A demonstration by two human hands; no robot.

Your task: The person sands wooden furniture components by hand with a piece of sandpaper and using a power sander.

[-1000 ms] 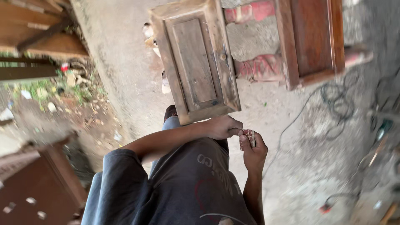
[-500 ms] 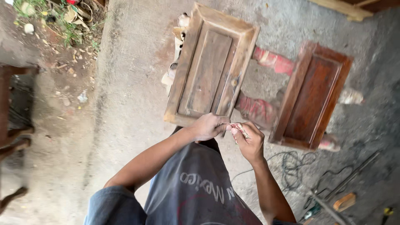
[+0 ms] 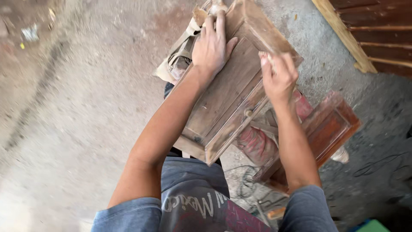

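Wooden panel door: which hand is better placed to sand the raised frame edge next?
Right. The right hand sits on the frame edge of the wooden panel door, fingers curled, seemingly gripping something small. The left hand lies flat, bracing the panel.

Rough woodworking yard: bare concrete floor, worn cabinet doors, stacked timber.

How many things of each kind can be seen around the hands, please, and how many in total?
Hands: 2, the left hand flat on the worn panel, the right hand pressing something small, too blurred to name, on its frame.
Wooden cabinet door panels: 2, the worn grey-brown panel and the reddish panel beside it.
Reddish bricks: 1 under the panels.
Total: 5
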